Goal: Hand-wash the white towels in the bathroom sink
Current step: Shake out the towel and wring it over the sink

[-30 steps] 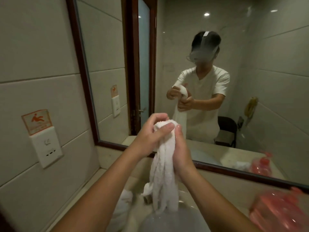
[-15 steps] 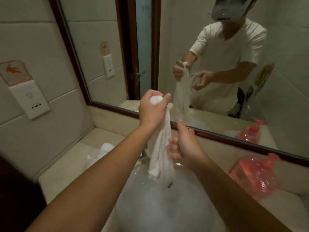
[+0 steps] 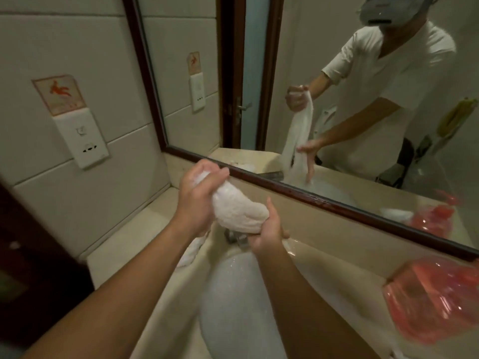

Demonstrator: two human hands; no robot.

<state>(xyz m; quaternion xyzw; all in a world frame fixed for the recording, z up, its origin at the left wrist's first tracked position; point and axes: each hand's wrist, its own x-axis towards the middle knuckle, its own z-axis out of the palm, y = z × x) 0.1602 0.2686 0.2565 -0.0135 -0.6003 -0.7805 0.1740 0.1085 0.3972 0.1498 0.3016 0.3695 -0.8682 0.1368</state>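
The left hand (image 3: 198,203) grips the upper end of the towel (image 3: 239,212) with curled fingers. The right hand (image 3: 269,233) holds the lower end from below, with the thumb pointing up. The towel is white, with a rough surface. It is bunched into a thick roll between the two hands, in the air above the tap (image 3: 237,238) and the sink (image 3: 298,251). White foam (image 3: 233,307) fills the sink.

A second towel (image 3: 191,252) lies on the beige counter (image 3: 124,229), just left of the sink. On the tiled wall at the left there is a white socket (image 3: 84,138). Above it is a sign (image 3: 59,94) with a red slipping figure; its small writing cannot be read. A mirror (image 3: 176,73) with a dark frame stands behind the counter. A red plastic bag (image 3: 435,299) lies on the counter at the right.
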